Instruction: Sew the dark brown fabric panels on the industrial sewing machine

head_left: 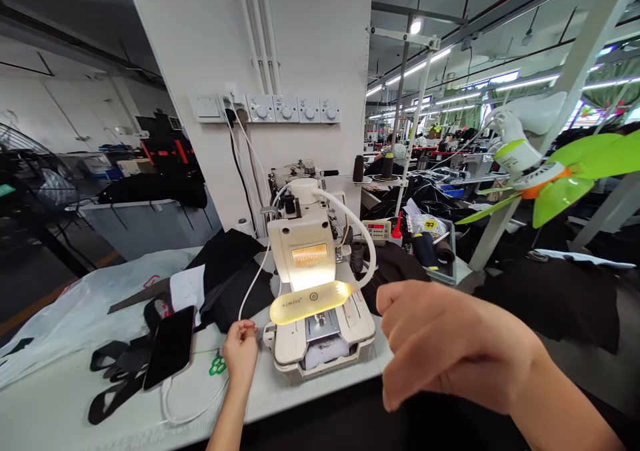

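Note:
My left hand (241, 349) is beside the left edge of the white sewing machine (300, 237), its fingers curled together. A white cable (256, 277) runs down to that hand and shows again below it; whether the fingers grip it, I cannot tell. My right hand (445, 344) is raised in front of the machine's right side, fingers curled inward, and its palm side is hidden. Between the hands, a lit yellowish lamp (313, 303) on a bent white neck hangs over the needle area. A white piece (326, 351) lies at the machine's front opening.
To the left lie a black phone (170, 347), black straps (117, 367), black cloth (230, 271) and a clear plastic bag (95, 304). A green-bladed fan (545, 174) stands at right. Behind the machine are thread cones (359, 169), a small red-display box (376, 229) and a parts tray (450, 257).

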### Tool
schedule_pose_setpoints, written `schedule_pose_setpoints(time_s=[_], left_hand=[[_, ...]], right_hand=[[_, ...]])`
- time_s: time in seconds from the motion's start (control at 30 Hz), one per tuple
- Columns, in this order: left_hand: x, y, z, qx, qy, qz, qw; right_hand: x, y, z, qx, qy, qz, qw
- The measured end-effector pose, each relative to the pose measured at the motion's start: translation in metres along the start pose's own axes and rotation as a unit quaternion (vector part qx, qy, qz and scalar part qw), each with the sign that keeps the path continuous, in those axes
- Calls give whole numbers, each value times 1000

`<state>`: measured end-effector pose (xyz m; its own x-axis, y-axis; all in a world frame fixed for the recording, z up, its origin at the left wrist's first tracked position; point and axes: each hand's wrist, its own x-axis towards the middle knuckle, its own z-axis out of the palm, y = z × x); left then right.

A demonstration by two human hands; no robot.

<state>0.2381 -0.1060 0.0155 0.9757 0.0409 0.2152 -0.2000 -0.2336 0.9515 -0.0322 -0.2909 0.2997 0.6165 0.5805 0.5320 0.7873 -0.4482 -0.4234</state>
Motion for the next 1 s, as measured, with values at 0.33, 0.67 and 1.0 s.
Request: schedule_pose_setpoints(time_s=[0.33, 0.67, 1.0], left_hand=[[-9, 12, -9, -34, 73, 41, 996], [-76, 218, -69, -106, 96, 489, 860], [-47, 335, -9, 220, -76, 743, 627]], right_hand=[[-8, -8, 9, 26, 97, 36, 994], [-29, -1, 2, 136, 355, 57, 923], [-25, 3, -14, 168, 415, 62, 892]])
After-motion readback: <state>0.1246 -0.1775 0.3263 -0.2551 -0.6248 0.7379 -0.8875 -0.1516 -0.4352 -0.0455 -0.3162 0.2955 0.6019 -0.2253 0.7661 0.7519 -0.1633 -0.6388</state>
